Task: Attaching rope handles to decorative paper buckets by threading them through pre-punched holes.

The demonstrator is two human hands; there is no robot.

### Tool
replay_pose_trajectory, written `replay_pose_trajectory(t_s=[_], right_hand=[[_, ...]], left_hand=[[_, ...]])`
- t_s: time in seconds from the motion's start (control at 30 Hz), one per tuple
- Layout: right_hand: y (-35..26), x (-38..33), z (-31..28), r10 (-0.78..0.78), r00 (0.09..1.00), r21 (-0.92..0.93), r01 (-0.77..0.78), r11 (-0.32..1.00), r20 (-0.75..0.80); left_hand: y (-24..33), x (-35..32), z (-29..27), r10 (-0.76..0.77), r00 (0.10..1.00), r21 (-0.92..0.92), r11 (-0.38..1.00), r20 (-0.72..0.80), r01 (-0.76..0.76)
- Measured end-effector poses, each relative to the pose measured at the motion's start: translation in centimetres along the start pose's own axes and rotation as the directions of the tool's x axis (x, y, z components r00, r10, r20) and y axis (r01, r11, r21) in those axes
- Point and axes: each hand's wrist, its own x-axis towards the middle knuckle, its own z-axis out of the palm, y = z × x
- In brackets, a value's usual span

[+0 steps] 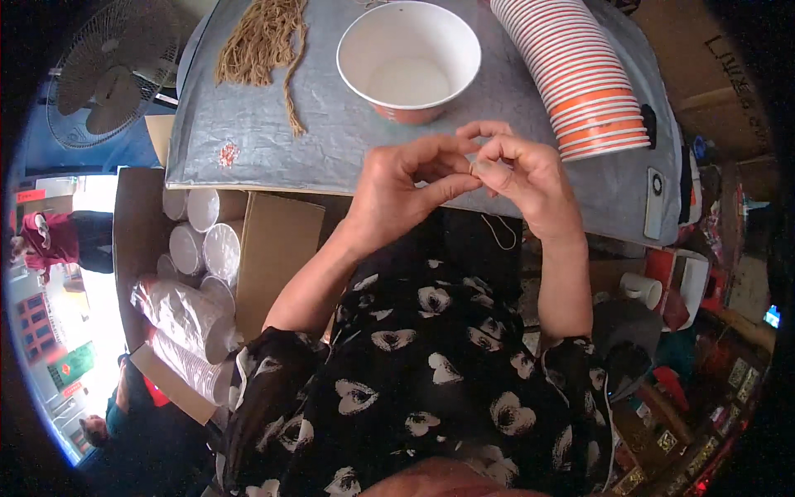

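Observation:
My left hand (414, 178) and my right hand (530, 186) meet just in front of the table edge, thumbs and fingertips pinched together. Whatever is between the fingertips is too small or hidden to name. Below the right hand a thin pale cord (499, 234) hangs in a loop; whether it runs up into the fingers cannot be made out. Just beyond the hands, a white-lined paper tub (364, 58) with an orange outside stands upright on the grey-covered table (331, 157). To its right lies a long nested stack of orange-and-white paper tubs (580, 79).
A bundle of brown twine (261, 45) lies at the far left of the table, near a small red-and-white patch (228, 154). An open carton (277, 248) of plastic-wrapped white tubs (186, 311) stands at left. A fan (112, 83) is behind it. People appear at far left.

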Motion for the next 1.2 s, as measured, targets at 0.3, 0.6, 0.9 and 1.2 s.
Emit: replay_pose_trajectory(t_s=[0.3, 0.6, 0.9, 1.2], right_hand=[[0.3, -0.1, 2.1, 0.341, 0.938, 0.251, -0.318, 0.914, -0.055], [3.4, -1.6, 4.4, 0.246, 0.940, 0.296, -0.171, 0.940, -0.237], [3.7, -3.5, 4.3, 0.244, 0.934, 0.315, -0.157, 0.936, -0.260], [2.8, -1.9, 5.5, -0.055, 0.903, -0.247, -0.058, 0.967, -0.427]], left_hand=[[-3.0, -0.9, 0.4, -0.262, 0.952, -0.490, 0.858, -0.156, 0.156], [-3.4, -0.9, 0.8, -0.357, 0.906, -0.761, 0.646, -0.226, 0.065], [-3.7, -0.8, -0.4, -0.336, 0.889, -0.719, 0.695, -0.312, 0.010], [-3.0, -1.7, 0.1, -0.236, 0.922, -0.560, 0.828, -0.308, 0.024]])
